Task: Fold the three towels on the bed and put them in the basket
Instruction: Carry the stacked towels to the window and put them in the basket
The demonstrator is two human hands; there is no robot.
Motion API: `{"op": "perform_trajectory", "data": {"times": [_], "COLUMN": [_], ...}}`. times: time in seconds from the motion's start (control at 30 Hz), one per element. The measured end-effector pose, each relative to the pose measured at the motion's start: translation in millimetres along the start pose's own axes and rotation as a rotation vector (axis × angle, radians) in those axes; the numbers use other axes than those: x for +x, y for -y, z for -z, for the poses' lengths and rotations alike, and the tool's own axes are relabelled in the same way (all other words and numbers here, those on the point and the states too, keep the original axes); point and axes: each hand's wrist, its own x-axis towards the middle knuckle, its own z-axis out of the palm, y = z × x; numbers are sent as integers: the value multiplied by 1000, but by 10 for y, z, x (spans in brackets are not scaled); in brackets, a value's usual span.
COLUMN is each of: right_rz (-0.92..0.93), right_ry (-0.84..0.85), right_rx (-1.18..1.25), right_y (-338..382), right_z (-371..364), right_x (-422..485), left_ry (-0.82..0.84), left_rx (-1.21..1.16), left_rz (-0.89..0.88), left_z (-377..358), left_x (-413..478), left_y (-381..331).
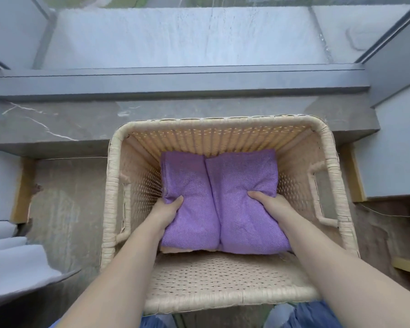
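A folded purple towel (pixel 223 197) sags in the middle inside a tall woven basket (pixel 223 297). My left hand (pixel 168 211) grips its left edge, thumb on top and fingers underneath. On the other side my right hand (pixel 269 204) grips the right edge the same way. A sliver of a pale, peach-coloured cloth (pixel 175 250) shows under the towel's near edge. What lies deeper in the basket is hidden by the towel.
The basket stands on a dark floor in front of a grey marble window ledge (pixel 57 124) and a large window. White bedding (pixel 12 259) shows at the lower left. Grey walls flank both sides.
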Motion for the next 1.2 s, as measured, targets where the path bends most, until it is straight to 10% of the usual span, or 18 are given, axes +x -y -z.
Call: {"op": "perform_trajectory", "data": {"times": [0.27, 0.47, 0.6, 0.7, 0.87, 1.2], "right_rz": [-7, 29, 339, 898, 732, 507], "right_ry": [-13, -92, -446, -444, 14, 80], "right_rx": [-61, -160, -631, -1063, -1743, -1971], "right_y": [-128, -113, -14, 46, 235, 164], "right_z": [-6, -60, -127, -154, 30, 161], "right_x": [342, 289, 14, -181, 4, 441], "left_ry": [-4, -298, -511, -265, -9, -57], "left_rx": [18, 341, 1064, 1354, 1874, 2181], "left_rz": [55, 63, -427, -796, -469, -206], "left_z": [-52, -80, -202, -194, 87, 128], "left_x": [273, 203, -161, -244, 23, 325], "left_y": [212, 84, -3, -143, -371, -93]}}
